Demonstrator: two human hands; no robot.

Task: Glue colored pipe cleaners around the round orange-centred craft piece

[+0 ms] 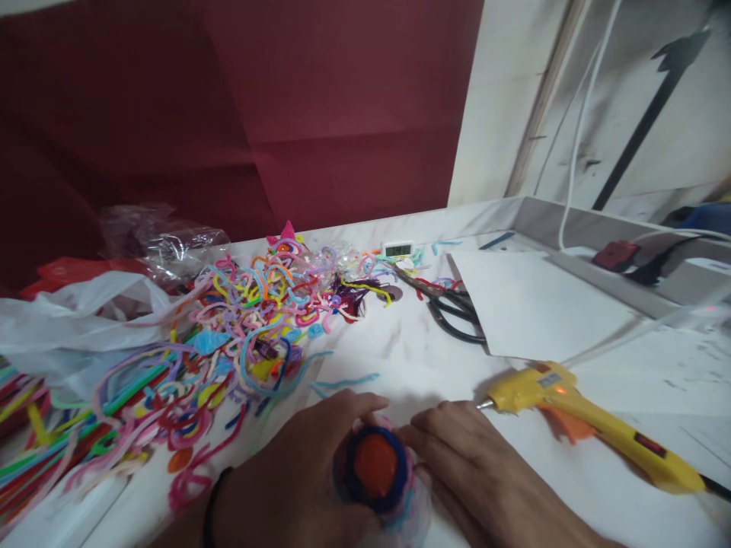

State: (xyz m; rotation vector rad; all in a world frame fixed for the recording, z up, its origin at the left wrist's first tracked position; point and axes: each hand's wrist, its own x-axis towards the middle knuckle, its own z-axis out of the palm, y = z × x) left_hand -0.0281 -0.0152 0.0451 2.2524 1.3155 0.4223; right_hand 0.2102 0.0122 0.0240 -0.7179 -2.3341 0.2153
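Near the bottom edge, my left hand (311, 464) curls around the left side of a small rounded craft piece (375, 466). It has an orange top ringed in dark blue, with fuzzy pink and light blue lower down and a see-through part at its base. My right hand (477, 464) presses its fingers against the piece from the right. Both hands are closed on it, and they hide much of its sides. A white sheet of paper (400, 380) lies beyond the hands, with light blue pipe cleaner bits (348, 380) on it.
A yellow glue gun (594, 422), lit orange, lies at right, its metal tip near my right hand. Black-handled scissors (457, 312) lie partly under white card (537, 304). Pipe cleaners (274, 297) and plastic bags (85, 327) heap up at left. A small digital clock (397, 250) stands behind.
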